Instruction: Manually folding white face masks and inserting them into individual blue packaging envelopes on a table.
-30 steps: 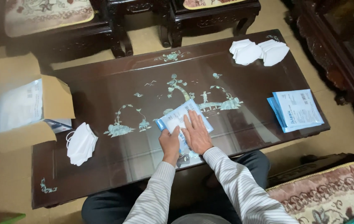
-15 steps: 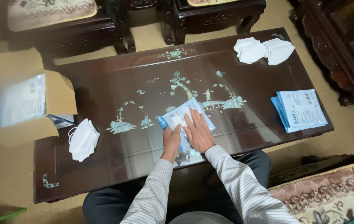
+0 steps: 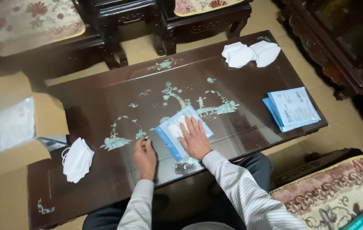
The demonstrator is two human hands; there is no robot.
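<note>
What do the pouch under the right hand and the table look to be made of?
Pouch under the right hand: apparently thin plastic film, blue-white, faintly glossy. Table: dark lacquered wood with pearly inlaid figures, seemingly shell; its surface mirrors the light.

Your desk [image 3: 241,91] is a dark, glossy reddish brown, inlaid with pale green-white trees, birds and figures. The packet [image 3: 171,127] under your right hand [image 3: 195,138] is white with a blue edge, and the stacked packets [image 3: 294,108] at the right match it, white over blue. The masks [image 3: 77,159] near your left hand [image 3: 145,155] are plain white, as are those in the far masks pile [image 3: 251,54]. Your sleeves [image 3: 245,191] show fine grey-and-white stripes. The cardboard box [image 3: 47,115] is tan. The seat cushion [image 3: 37,21] is cream with red flowers.
</note>
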